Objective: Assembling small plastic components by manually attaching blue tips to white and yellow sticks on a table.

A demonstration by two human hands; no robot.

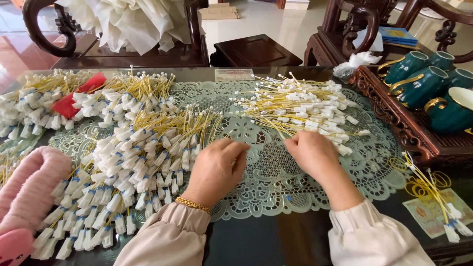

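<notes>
Left hand point(217, 170) and right hand point(311, 153), grips curled, contents not discernible, rest on the lace mat point(276, 182) beside the wire pile point(300, 108).

View count: 1. Head-worn camera, angled steeply down and forward across the glass-topped table point(276, 241); close range to left hand point(215, 170) and right hand point(314, 153); carved chairs point(345, 29) fill the far edge.

Bright, even daylight fills the scene, strongest on the pale tiled floor point(276, 22) beyond the far edge of the dark glossy worktop point(276, 241), where it nearly washes out. Shadows under the hands are soft and faint. The worktop's near edge shows dull reflections. Focus is sharp throughout; straight lines bow slightly toward the corners.
</notes>
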